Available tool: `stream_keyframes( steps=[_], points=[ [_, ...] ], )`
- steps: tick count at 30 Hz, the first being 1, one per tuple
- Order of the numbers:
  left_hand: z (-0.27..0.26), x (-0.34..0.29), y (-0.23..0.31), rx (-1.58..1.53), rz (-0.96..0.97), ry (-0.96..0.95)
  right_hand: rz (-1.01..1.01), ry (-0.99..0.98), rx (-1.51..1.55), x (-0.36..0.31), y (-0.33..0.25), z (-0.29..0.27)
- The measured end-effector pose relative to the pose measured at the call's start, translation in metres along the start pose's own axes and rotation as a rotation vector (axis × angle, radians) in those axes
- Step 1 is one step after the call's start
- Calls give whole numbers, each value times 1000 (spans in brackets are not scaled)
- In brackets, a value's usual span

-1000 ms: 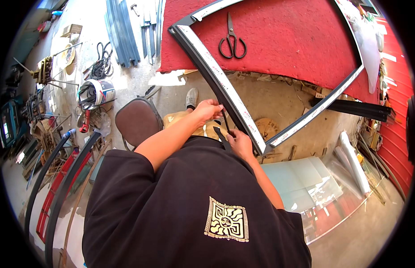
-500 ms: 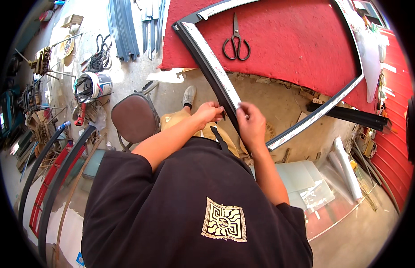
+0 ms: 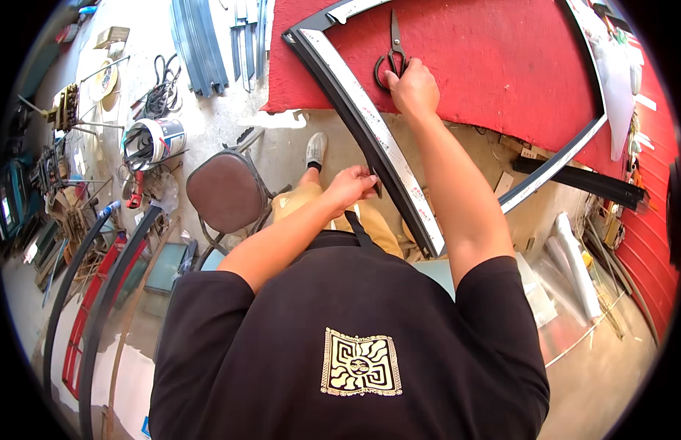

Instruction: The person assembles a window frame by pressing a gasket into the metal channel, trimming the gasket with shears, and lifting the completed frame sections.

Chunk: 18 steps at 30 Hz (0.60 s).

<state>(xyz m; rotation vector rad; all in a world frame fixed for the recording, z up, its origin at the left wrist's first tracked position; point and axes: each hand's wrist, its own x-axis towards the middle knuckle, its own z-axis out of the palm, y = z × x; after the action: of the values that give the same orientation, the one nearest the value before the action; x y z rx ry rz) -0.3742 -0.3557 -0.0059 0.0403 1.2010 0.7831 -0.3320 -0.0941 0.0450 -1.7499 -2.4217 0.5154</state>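
A black-edged metal frame (image 3: 370,121) with a white face lies at an angle, partly on a red-covered table and jutting out over its near edge. My left hand (image 3: 353,186) is at the outer left edge of that frame, fingers pinched on a thin black strip (image 3: 378,189) that hangs there. My right hand (image 3: 416,89) reaches across the frame onto the red cloth, its fingers closed around a handle of black scissors (image 3: 395,45). The scissors' blades point away from me; the hand hides the right handle loop.
The red-covered table (image 3: 494,88) stands ahead. To the left are a brown-seated chair (image 3: 223,192), a white bucket (image 3: 167,139), a coiled black cable (image 3: 164,77) and grey metal profiles (image 3: 197,48). A black profile (image 3: 593,185) juts out at right, near rolled plastic (image 3: 577,268).
My right hand has left the frame's near part and moved forward to the scissors, taking hold of a handle. My left hand stays at the frame's left edge, a little farther right.
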Motion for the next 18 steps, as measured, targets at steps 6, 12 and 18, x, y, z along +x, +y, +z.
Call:
stream_keyframes(
  steps=[6, 12, 18],
  points=[
    [1, 2, 2, 29, -7, -1, 90, -198, -133, 16, 4, -4],
    [4, 2, -1, 51, 20, 35, 211, -609, 366, -3, 60, -40],
    [-1, -3, -15, -28, 90, 34, 206, -620, 643, -121, 82, -120]
  ],
)
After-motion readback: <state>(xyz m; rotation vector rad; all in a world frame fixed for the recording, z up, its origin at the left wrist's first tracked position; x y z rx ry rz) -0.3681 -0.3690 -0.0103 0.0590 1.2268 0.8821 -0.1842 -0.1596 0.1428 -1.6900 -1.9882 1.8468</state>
